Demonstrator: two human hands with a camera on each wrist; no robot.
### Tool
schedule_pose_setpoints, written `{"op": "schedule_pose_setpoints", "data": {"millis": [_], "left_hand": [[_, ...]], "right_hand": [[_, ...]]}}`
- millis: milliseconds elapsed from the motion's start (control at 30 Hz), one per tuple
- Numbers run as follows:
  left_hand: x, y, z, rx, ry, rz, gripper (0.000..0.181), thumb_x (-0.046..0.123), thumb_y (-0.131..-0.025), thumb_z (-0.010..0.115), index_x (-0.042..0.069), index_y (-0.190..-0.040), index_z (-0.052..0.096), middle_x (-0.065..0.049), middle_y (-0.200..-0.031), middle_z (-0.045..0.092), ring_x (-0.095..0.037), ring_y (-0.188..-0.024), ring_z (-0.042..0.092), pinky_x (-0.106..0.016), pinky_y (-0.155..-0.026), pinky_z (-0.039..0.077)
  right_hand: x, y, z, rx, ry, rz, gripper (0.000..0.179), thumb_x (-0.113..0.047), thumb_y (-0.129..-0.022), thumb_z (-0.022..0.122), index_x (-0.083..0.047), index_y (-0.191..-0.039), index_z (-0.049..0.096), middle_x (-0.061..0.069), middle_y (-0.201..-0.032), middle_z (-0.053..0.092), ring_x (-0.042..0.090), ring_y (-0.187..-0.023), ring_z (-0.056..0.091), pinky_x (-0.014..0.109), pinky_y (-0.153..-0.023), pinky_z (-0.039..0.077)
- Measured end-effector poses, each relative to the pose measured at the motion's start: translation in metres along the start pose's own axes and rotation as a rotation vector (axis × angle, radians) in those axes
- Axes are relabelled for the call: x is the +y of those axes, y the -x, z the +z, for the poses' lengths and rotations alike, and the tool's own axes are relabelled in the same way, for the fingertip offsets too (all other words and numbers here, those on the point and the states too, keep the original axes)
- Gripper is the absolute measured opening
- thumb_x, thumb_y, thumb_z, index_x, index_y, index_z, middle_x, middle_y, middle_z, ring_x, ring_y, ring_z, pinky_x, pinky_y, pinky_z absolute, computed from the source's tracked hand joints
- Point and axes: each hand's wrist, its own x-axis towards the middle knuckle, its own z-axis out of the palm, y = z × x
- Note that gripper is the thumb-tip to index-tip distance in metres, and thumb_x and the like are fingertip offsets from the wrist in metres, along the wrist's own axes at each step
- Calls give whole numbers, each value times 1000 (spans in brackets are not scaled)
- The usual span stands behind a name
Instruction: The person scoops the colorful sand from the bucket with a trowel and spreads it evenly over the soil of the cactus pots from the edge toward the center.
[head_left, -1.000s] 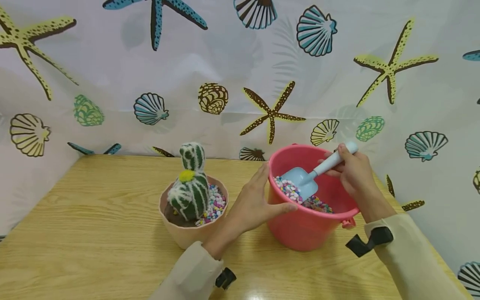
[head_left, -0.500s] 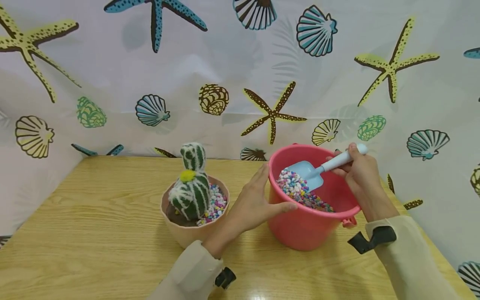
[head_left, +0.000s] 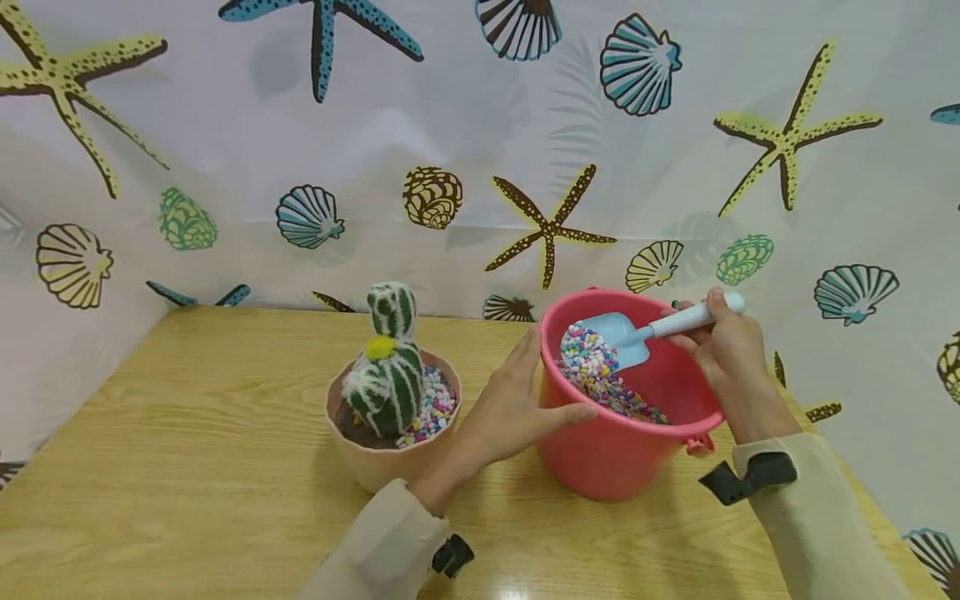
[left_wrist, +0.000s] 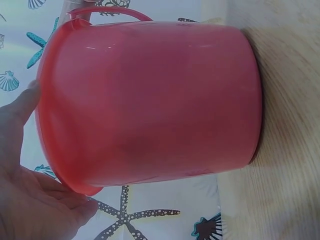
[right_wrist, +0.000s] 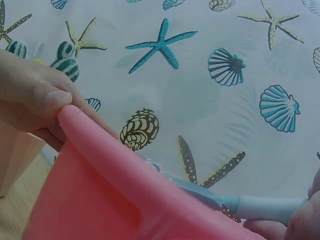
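My right hand (head_left: 733, 346) grips the white handle of a toy shovel (head_left: 639, 335) inside a pink bucket (head_left: 607, 462). Its light blue blade carries a heap of small multicoloured pebbles (head_left: 589, 354), and more pebbles lie below it against the bucket's near wall. With straight fingers and spread thumb, my left hand (head_left: 504, 412) rests at the bucket's left rim. In the left wrist view the bucket wall (left_wrist: 155, 105) fills the middle, with the thumb right at the rim. In the right wrist view the rim hides most of the shovel blade, while the handle (right_wrist: 270, 207) shows.
Left of the bucket stands a peach flowerpot (head_left: 363, 467) with a knitted green cactus (head_left: 386, 400) and coloured pebbles (head_left: 433, 412) on its right side. Both stand on a wooden table (head_left: 187, 467). A curtain (head_left: 360, 108) printed with starfish and shells hangs behind.
My right hand has moved the shovel up and slightly right, and its blade now shows a heap of pebbles. My left hand stays at the rim.
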Motion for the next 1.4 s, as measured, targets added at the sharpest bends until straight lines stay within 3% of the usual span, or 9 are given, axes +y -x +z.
{"op": "schedule_pose_setpoints", "data": {"millis": [100,300,467,667,767,933,1067,1400], "left_hand": [[0,1,1,-5,0,4,111,54,-75,75,16,-155,6,0,-161,11,-24,-147,15,-50,-110,33],[1,4,-1,-21,1,-2,105,52,-80,70,17,-155,5,0,-161,11,-24,-147,16,-51,-109,35],[-1,8,-4,-27,-11,16,95,45,-87,66,16,-155,7,-4,-161,13,-26,-147,17,-51,-111,31],[-1,18,-11,-50,-20,38,77,39,-93,58,17,-154,16,-5,-160,16,-26,-147,16,-52,-111,30],[0,24,-15,-60,-28,37,71,38,-95,56,13,-152,23,-7,-160,18,-27,-146,19,-53,-111,30],[-1,34,-20,-43,-57,45,59,33,-95,56,4,-144,39,-15,-154,29,-33,-142,29,-53,-111,31],[-2,39,-23,-18,-75,69,53,27,-94,58,2,-139,43,-16,-147,40,-31,-138,36,-49,-111,33],[-6,55,-35,13,-90,90,51,22,-93,60,-1,-136,45,-18,-138,49,-31,-131,45,-48,-107,38]], "right_hand": [[-1,1,-2,-8,-14,0,26,-31,-96,48,-15,-116,42,7,-105,53,20,-91,64,38,-77,50],[-3,4,-1,-10,22,7,42,-33,-95,49,-17,-132,36,7,-119,46,26,-122,47,38,-85,45],[-6,8,-1,-7,20,17,55,-32,-95,49,-19,-144,29,5,-119,45,25,-129,41,39,-90,43],[-7,11,1,7,37,2,61,-32,-97,46,-20,-151,21,4,-118,44,26,-133,36,40,-92,40],[-8,14,4,7,45,-3,62,-32,-97,46,-19,-151,20,4,-118,44,28,-131,37,40,-92,41],[-7,17,11,-12,43,-34,60,-32,-96,48,-18,-149,24,5,-118,44,29,-123,44,41,-92,43],[-5,16,15,3,40,-55,56,-32,-95,51,-16,-145,30,6,-118,47,29,-118,50,41,-91,45],[-4,29,32,-41,-64,29,55,-28,-97,47,-17,-147,27,7,-121,44,28,-128,41,45,-92,39]]}}
